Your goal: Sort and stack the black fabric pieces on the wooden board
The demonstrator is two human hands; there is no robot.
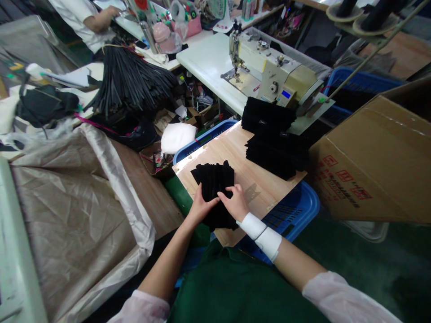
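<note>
Left hand (201, 207) is reaching in from the near side, forearm angled up-right, its grip closing on the left edge of the black fabric stack (213, 181), thumb lying on top. Right hand (235, 202), white wrist band (262, 235) behind it, is coming in from the near right, fingers curling down onto the stack's near right part, pressing and gripping it. The stack is lying fanned on the wooden table (249, 172), between and just far of both hands. Further right and far, taller black piles (274, 143) are sitting on the same table, with a sewing machine (269, 69) beyond and a cardboard box (377, 166) at right.
</note>
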